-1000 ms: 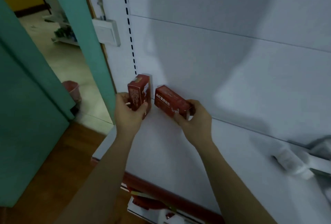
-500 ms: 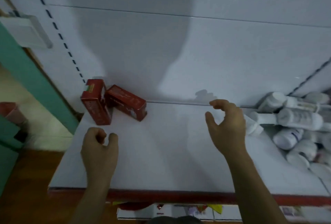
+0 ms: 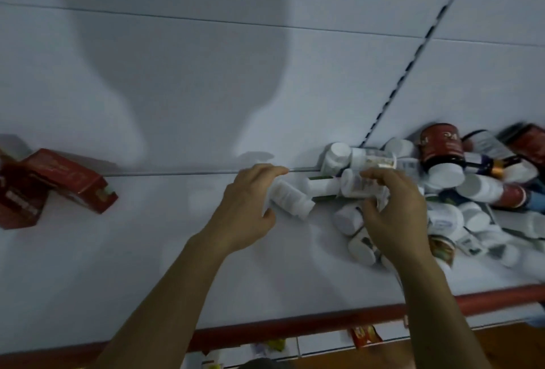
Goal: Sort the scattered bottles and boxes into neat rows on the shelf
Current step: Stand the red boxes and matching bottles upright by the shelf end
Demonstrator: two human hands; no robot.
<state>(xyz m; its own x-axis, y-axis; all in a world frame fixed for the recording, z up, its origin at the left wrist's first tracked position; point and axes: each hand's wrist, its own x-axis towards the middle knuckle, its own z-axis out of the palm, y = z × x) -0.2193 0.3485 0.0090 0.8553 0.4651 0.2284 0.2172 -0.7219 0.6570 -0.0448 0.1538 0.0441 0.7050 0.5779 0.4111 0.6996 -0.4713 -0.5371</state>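
A jumbled pile of bottles point(image 3: 460, 191), mostly white with a few dark red ones, lies at the right of the white shelf point(image 3: 147, 265). My left hand point(image 3: 247, 206) curls around a white bottle point(image 3: 290, 199) lying on its side at the pile's left edge. My right hand point(image 3: 392, 215) grips another white bottle point(image 3: 358, 184) on the pile. Two red boxes point(image 3: 67, 180) sit at the far left against the back panel, one upright and one tipped beside it.
The shelf's red front lip point(image 3: 295, 324) runs along the bottom, with packets on a lower shelf point(image 3: 362, 336) beneath it. A slotted upright point(image 3: 413, 59) crosses the white back panel above the pile.
Both hands left the red boxes and moved right to the bottle pile. Each now holds a white bottle. The view has swung right, so the boxes sit at the left edge.
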